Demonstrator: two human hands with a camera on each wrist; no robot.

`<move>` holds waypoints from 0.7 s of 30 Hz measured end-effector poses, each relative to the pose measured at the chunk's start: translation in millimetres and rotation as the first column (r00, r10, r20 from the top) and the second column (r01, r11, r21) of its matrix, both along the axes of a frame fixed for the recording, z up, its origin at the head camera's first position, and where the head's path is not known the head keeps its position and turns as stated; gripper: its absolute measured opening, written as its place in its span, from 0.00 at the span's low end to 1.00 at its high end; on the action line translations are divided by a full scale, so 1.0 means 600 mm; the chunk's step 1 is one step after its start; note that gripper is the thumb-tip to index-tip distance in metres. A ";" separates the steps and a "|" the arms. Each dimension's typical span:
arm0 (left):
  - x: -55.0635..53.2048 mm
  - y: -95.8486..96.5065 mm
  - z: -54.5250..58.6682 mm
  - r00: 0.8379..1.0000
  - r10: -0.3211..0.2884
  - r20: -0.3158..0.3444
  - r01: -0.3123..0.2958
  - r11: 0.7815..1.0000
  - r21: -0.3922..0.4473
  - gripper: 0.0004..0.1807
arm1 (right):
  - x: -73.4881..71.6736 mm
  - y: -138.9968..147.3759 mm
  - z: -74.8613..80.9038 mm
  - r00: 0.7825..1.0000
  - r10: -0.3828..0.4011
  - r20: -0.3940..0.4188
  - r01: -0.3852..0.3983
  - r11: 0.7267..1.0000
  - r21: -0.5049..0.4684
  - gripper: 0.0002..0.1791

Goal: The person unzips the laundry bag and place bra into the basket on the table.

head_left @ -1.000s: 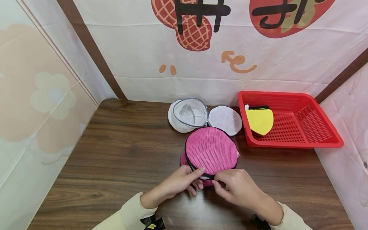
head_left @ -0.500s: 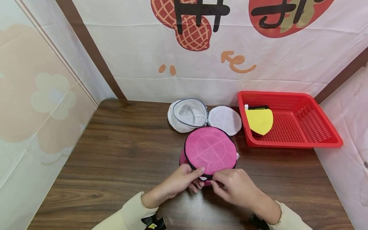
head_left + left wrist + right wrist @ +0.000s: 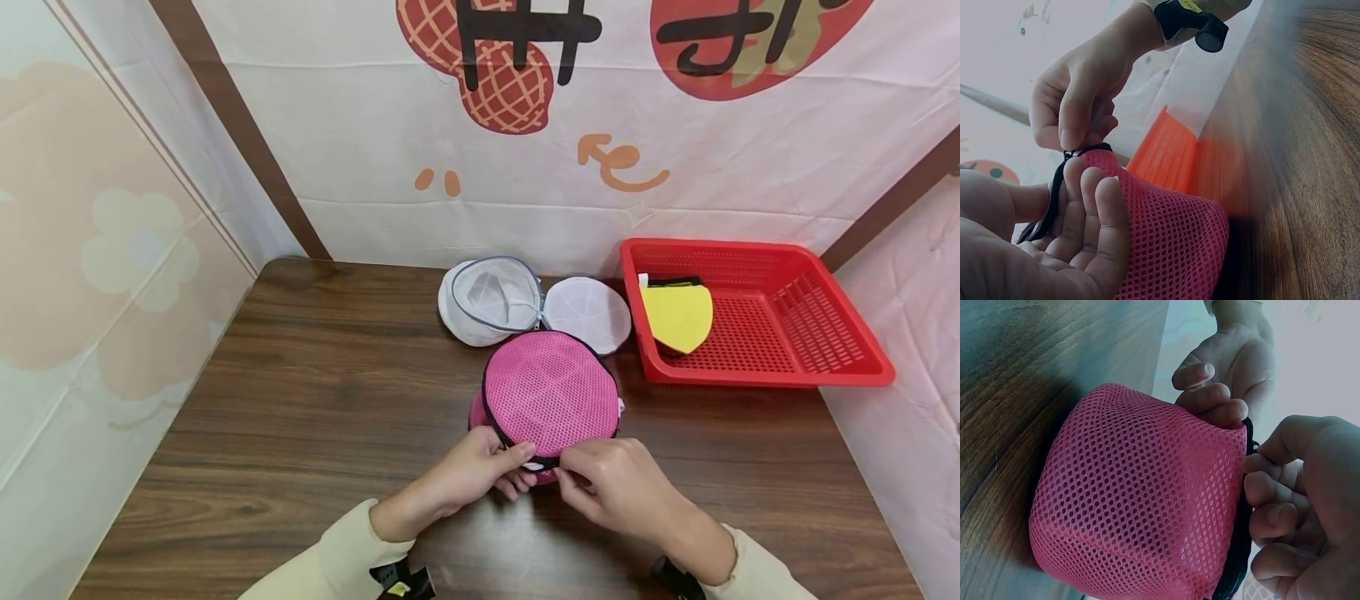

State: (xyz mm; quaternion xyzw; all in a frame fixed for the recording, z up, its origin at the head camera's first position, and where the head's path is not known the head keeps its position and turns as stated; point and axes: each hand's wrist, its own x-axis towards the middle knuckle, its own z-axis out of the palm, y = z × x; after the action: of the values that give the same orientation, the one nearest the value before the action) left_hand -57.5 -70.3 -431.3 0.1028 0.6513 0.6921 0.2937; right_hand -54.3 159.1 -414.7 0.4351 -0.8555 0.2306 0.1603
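Observation:
A pink mesh laundry bag (image 3: 551, 392) with a black zippered rim stands on the table in front of the person. My left hand (image 3: 480, 467) holds the near left part of the rim, thumb on top and fingers against the mesh side. Just to its right, my right hand (image 3: 622, 483) pinches the zipper pull (image 3: 1255, 447) at the near edge. A bit of white shows through the gap at the rim between the hands. In the left wrist view, the right fingertips (image 3: 1072, 139) meet the black zipper (image 3: 1057, 187) close above the left fingers.
Behind the pink bag lie an unzipped white mesh bag (image 3: 468, 321) and its round white lid (image 3: 588, 312). A red plastic basket (image 3: 772, 379) at the back right holds a folded yellow item (image 3: 678, 317) with a black edge. Printed cloth walls (image 3: 360, 150) border the wooden table (image 3: 315, 400).
Fingers of the left hand under the rim have drawn in slightly. The right hand stays at almost the same spot on the zipper, and the bag has hardly moved.

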 end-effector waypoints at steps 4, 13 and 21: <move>0.001 0.001 0.001 1.000 0.010 -0.007 -0.010 1.000 -0.021 0.20 | 0.000 0.005 0.000 1.000 -0.017 0.000 0.017 1.000 0.002 0.16; -0.001 0.002 -0.005 1.000 0.017 -0.013 -0.018 0.999 -0.047 0.20 | -0.001 0.024 0.001 0.997 -0.076 0.029 0.076 0.997 0.010 0.18; 0.000 -0.001 -0.004 1.000 0.011 -0.014 -0.011 0.999 -0.034 0.20 | -0.004 0.042 0.005 0.990 -0.129 0.060 0.127 0.991 0.033 0.18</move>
State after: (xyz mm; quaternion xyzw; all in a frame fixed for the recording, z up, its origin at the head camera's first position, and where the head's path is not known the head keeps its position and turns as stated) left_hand -57.4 -70.8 -433.5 0.0989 0.6657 0.6817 0.2871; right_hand -56.6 184.1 -411.6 0.3742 -0.8895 0.2207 0.1416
